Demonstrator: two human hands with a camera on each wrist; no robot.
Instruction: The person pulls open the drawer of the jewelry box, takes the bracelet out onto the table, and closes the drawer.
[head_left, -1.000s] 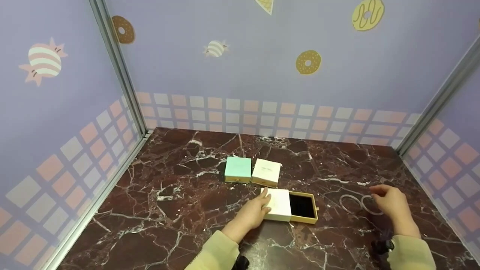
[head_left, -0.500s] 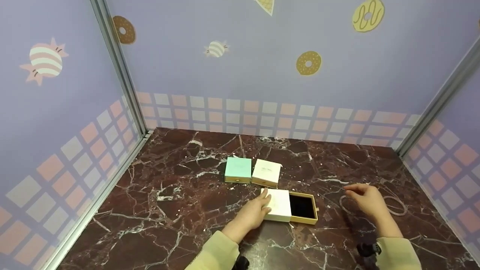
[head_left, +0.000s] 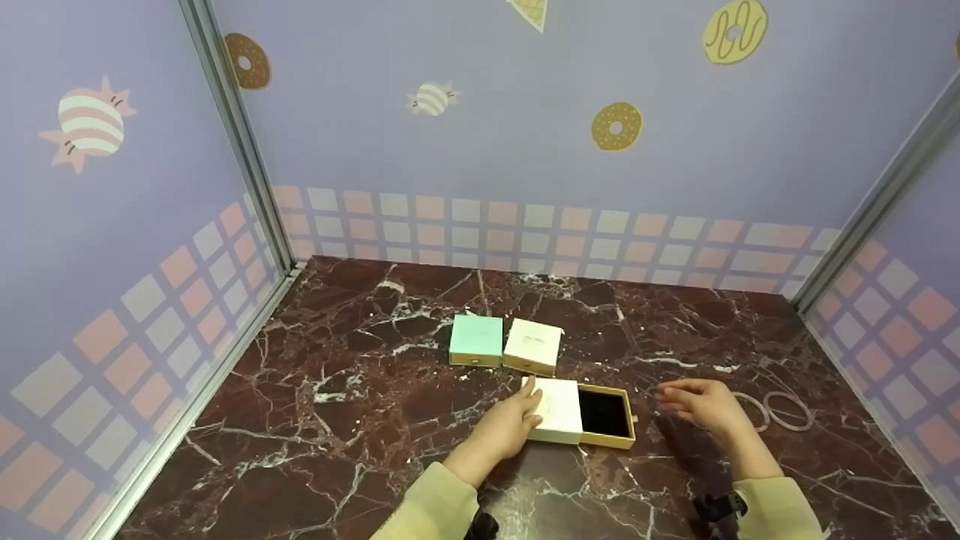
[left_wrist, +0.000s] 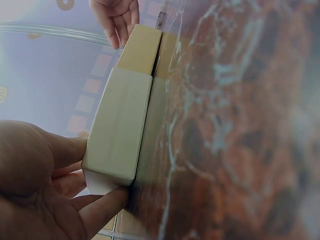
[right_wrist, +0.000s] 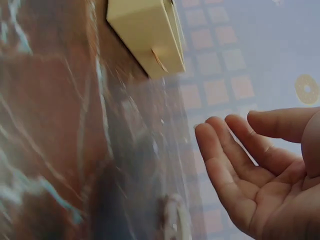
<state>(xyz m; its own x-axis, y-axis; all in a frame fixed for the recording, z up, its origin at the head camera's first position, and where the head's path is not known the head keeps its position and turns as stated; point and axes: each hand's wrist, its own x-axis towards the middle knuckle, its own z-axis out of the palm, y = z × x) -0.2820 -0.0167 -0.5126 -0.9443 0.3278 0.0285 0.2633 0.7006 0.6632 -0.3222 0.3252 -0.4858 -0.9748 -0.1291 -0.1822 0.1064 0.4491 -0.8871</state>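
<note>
A white drawer box (head_left: 559, 409) lies near the middle of the table, its yellow drawer (head_left: 632, 420) pulled partway out to the right and showing a black lining. My left hand (head_left: 501, 426) grips the closed left end of the white sleeve, thumb and fingers on its sides, as the left wrist view also shows. Just right of the drawer, my right hand (head_left: 705, 405) hovers with nothing in it, fingers loosely bent. A small pull tab (right_wrist: 159, 60) on the drawer's front faces that hand in the right wrist view.
Behind the open box stand a mint-green box (head_left: 477, 337) and a cream box (head_left: 533, 345), side by side. Two pale bangles (head_left: 789, 411) lie right of my right hand, one partly hidden by it. Patterned walls enclose the marble-look table (head_left: 337, 450).
My right hand has moved left, away from the bangles and toward the drawer. The two bangles have shifted right on the table. My left hand and the boxes have stayed put.
</note>
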